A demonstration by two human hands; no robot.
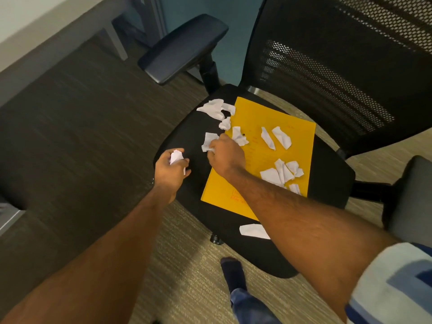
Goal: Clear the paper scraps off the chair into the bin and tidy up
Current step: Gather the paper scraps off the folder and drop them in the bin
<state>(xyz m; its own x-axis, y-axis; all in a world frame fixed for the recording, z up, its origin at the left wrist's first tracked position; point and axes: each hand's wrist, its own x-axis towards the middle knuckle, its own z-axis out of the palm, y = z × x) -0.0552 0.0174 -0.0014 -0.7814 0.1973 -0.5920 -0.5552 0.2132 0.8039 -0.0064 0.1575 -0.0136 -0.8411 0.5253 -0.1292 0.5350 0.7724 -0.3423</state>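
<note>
On chair (184, 136) seat: left hand (171, 170) clenched round crumpled scraps (175, 156); right hand (225, 155) pinching scrap (208, 141) beside yellow envelope (257, 160); more scraps scattered.

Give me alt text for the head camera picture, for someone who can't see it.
A person's right hand pinches a white paper scrap on a black office chair seat, while the left hand holds a crumpled wad of paper. More torn scraps lie scattered on a yellow folder on the seat. No bin is in view.
</note>
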